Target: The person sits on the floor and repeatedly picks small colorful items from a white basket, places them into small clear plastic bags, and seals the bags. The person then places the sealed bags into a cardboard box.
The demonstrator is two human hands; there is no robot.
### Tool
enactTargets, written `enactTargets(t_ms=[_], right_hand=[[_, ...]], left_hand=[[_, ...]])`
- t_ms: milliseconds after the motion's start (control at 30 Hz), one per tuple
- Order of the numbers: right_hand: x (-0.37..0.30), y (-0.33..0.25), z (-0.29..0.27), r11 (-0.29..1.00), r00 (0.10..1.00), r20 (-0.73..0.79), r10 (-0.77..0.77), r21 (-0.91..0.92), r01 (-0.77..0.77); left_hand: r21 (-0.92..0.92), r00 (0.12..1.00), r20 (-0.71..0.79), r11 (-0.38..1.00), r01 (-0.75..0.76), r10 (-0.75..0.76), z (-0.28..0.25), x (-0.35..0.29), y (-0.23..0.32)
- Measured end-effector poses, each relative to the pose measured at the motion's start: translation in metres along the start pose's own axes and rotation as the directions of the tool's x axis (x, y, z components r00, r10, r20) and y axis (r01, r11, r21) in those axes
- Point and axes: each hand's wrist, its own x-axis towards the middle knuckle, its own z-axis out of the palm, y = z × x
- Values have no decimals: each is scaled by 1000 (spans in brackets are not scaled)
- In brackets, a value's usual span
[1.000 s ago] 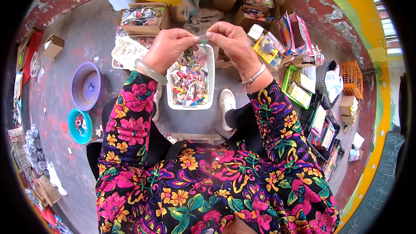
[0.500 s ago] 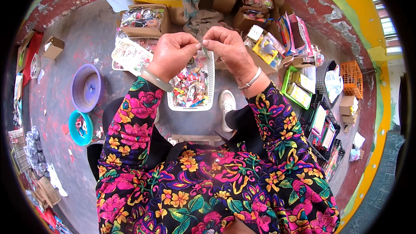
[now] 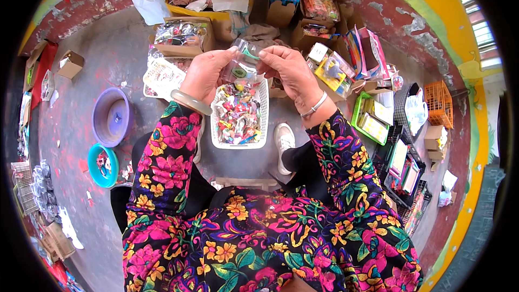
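Note:
Between my hands I hold up a small clear plastic bag (image 3: 244,67) with a dark green round mark and a green strip near its top. My left hand (image 3: 207,74) pinches the bag's left edge between thumb and fingers, and a pale bangle circles that wrist. My right hand (image 3: 292,73) pinches the bag by its upper right side; a silver bangle is on that wrist. Below the bag, a white plastic basket (image 3: 240,145) full of small colourful wrapped pieces (image 3: 238,113) stands on the floor between my feet.
On the left floor stand a purple basin (image 3: 112,118) and a teal basin (image 3: 102,165). Cardboard boxes of packed goods (image 3: 183,35) line the far wall. To the right are a green basket (image 3: 373,119), a black crate (image 3: 403,165) and an orange crate (image 3: 438,104).
The hands have moved apart, and the clear bag now shows spread between them. Before, the fingertips met close together and mostly hid it.

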Motion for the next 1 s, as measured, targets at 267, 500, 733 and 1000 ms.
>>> enactTargets(t_ms=[267, 500, 733, 1000], right_hand=[[-1, -4, 2, 997, 999, 31, 34, -70, -32], [-6, -9, 9, 999, 1000, 21, 18, 46, -19], [-9, -4, 25, 959, 968, -178, -177, 191, 210], [-7, -5, 18, 972, 964, -209, -164, 135, 194]], left_hand=[[186, 995, -6, 978, -99, 102, -9, 9, -9], [340, 904, -21, 854, -394, 426, -2, 8, -19], [198, 867, -139, 872, -448, 478, 12, 4, -25], [-37, 972, -75, 973, -227, 224, 11, 6, -19]])
